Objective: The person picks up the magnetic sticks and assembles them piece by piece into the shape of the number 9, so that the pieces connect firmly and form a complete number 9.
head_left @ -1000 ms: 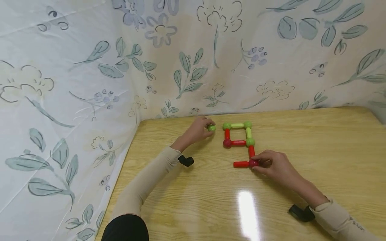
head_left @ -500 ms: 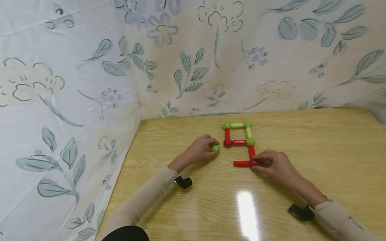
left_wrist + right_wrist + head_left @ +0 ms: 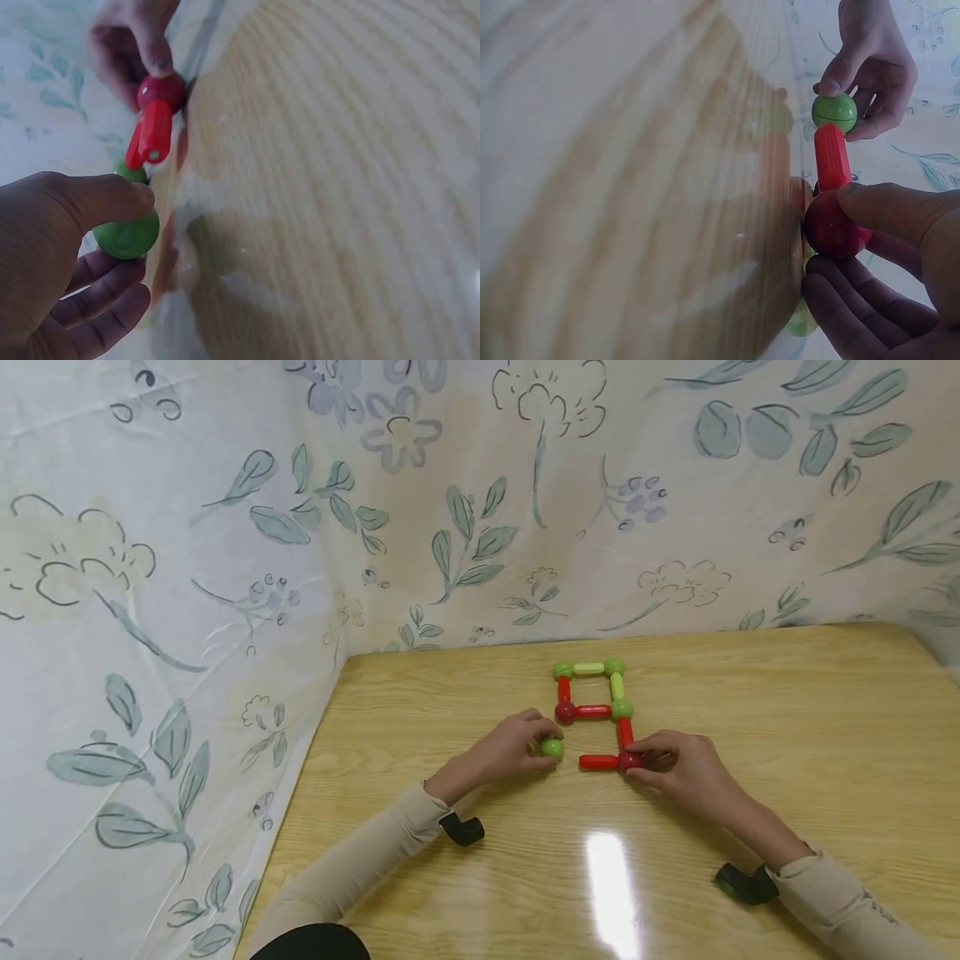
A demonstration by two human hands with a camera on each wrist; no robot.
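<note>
My left hand (image 3: 512, 749) pinches a green ball (image 3: 552, 748) between thumb and fingers, a short gap left of a red rod's (image 3: 597, 762) free end. That rod joins a dark red ball (image 3: 832, 225), which my right hand (image 3: 686, 772) pinches at the near corner of the assembly. From this ball another red rod (image 3: 625, 732) runs back to a green ball (image 3: 622, 709). Behind it lies a square of rods and balls, with a yellow-green rod (image 3: 588, 668) along its far side and a red ball (image 3: 565, 712) at its near left corner.
The wooden table (image 3: 787, 718) reflects a bright light near its front. A floral cloth (image 3: 450, 510) hangs along the table's back and left sides. Black wrist-worn pieces (image 3: 462, 830) stick out from both wrists.
My left hand has brought the green ball from the far left of the square toward me and rightward, close to the red rod's free end. The right hand stays on the dark red ball.
</note>
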